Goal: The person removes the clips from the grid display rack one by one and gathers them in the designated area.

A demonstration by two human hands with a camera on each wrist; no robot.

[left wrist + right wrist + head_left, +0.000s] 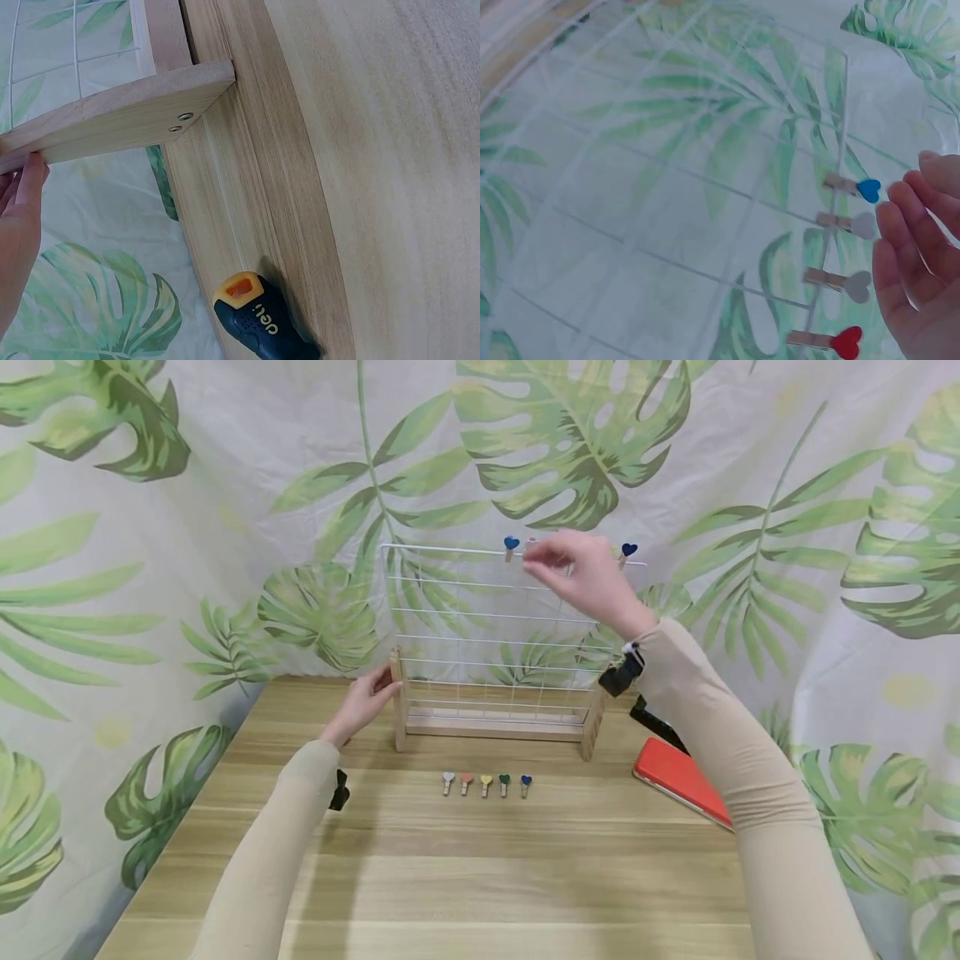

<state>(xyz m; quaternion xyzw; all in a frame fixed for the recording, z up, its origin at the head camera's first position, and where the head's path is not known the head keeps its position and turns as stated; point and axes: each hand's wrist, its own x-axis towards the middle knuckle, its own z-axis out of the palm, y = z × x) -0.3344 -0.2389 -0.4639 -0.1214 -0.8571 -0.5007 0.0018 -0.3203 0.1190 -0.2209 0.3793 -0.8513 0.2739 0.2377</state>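
A wire grid rack with a wooden base point(495, 727) stands on the table, small heart clothespins clipped along its top wire. My left hand point(366, 700) holds the rack's left wooden side post point(127, 120), its fingertips against the post's outer face. Beside the top wire, my right hand point(581, 572) has bent fingers with nothing visible between them. Close to those fingers in the right wrist view are a blue heart clothespin point(868, 190) and a white one point(863, 225). A grey heart clothespin point(857, 286) and a red one point(847, 343) follow along the wire.
In front of the rack lies a row of several heart clothespins, a yellow one point(486, 783) in the middle. A red flat case point(682, 777) rests at the right. The left wrist view has a black-and-yellow handled tool point(259, 319). Leaf-print cloth point(225, 527) hangs behind.
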